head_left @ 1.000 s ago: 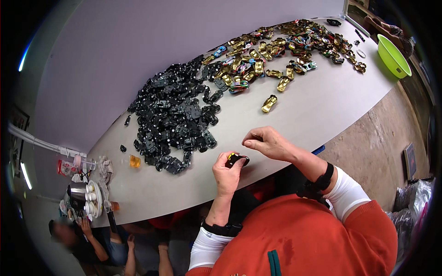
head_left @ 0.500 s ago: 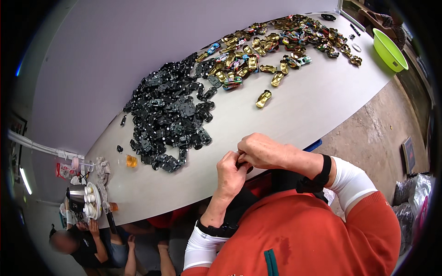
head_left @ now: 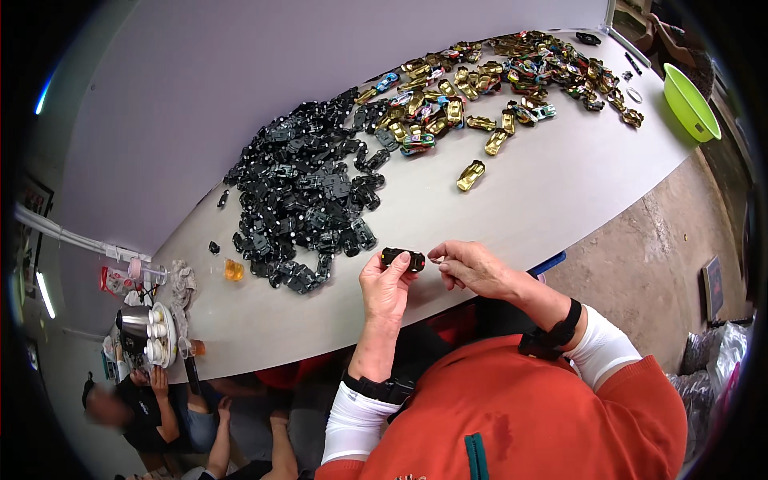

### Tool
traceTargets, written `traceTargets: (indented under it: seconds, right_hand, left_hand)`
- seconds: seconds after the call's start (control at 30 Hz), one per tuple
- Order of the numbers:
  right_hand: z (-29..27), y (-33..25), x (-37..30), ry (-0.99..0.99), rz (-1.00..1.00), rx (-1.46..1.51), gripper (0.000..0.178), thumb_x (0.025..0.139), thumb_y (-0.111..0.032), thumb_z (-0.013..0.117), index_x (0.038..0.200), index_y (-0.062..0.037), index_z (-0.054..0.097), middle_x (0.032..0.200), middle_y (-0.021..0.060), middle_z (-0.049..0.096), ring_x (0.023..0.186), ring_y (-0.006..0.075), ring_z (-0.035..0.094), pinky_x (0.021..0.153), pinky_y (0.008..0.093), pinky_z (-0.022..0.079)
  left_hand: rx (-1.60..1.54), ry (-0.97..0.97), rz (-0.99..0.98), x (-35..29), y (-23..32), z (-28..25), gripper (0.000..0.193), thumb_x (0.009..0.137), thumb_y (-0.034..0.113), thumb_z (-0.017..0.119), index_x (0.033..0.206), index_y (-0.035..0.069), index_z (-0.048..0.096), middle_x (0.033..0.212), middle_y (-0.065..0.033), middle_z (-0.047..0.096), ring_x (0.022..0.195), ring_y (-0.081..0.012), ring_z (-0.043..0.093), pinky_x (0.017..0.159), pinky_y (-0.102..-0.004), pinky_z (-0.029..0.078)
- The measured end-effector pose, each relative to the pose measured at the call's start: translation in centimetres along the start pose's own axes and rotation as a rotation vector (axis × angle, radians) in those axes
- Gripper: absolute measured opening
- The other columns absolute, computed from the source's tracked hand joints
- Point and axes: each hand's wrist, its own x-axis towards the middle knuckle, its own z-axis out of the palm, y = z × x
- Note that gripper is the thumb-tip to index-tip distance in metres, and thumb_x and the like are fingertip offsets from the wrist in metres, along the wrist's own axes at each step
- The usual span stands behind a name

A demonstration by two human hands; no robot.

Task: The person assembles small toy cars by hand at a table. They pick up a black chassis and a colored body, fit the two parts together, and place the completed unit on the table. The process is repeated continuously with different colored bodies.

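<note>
My left hand [head_left: 386, 290] holds a black toy car chassis [head_left: 404, 259] between thumb and fingers, over the near edge of the table. Just to its right is my right hand [head_left: 468, 268], fingertips pinched together close to the chassis's end. Whatever those fingers hold, if anything, is too small to make out. Ahead of the hands lies a large heap of black chassis parts [head_left: 300, 188]. Beyond it, to the right, spreads a pile of gold and multicoloured toy car bodies [head_left: 436, 112]. One gold car body [head_left: 470, 175] lies apart, nearer to my hands.
A lime-green basin [head_left: 690, 102] stands at the table's far right end. An orange drink cup [head_left: 233, 270] is left of the black heap. At the left end are a tray of white cups [head_left: 162, 352] and a crumpled cloth [head_left: 182, 284]. Another person [head_left: 144, 408] sits there.
My hands have drawn apart; before, they were together around a dark piece. Now the chassis shows in my left hand, with my right hand moved off to its right. My view has shifted slightly.
</note>
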Motion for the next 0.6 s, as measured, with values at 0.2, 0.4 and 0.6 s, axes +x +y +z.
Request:
traceTargets:
  seconds: [0.2,0.4,0.6]
  right_hand:
    - [0.3,-0.1,0.1,-0.049,-0.006,0.074,0.019,0.09,-0.007,0.042,0.103,0.0035,0.049,0.064,0.0015,0.051,0.057,0.0081,0.046,0.052,0.0244,0.04]
    - [0.3,-0.1,0.1,-0.026,-0.084,0.027,0.015,0.089,-0.006,0.041,0.096,0.001,0.052,0.061,-0.0008,0.047,0.056,0.0069,0.042,0.051,0.0239,0.037]
    - [0.8,0.5,0.4,0.088,-0.181,-0.041,0.011,0.086,-0.005,0.045,0.088,0.001,0.054,0.057,0.0022,0.046,0.052,0.0095,0.043,0.049,0.0268,0.037]
  left_hand:
    - [0.069,-0.025,0.022,-0.5,0.3,1.3,0.013,0.079,0.001,0.065,0.087,0.002,0.056,0.079,-0.0073,0.062,0.069,-0.015,0.061,0.055,-0.0251,0.051]
    - [0.094,0.011,0.08,-0.7,0.4,1.7,0.013,0.078,0.0,0.066,0.087,0.0,0.056,0.079,-0.0074,0.062,0.067,-0.0144,0.06,0.054,-0.0245,0.051]
    - [0.189,0.057,0.212,-1.0,0.4,2.6,0.012,0.077,-0.001,0.066,0.085,-0.001,0.056,0.076,-0.0068,0.062,0.062,-0.0121,0.059,0.051,-0.0234,0.05]
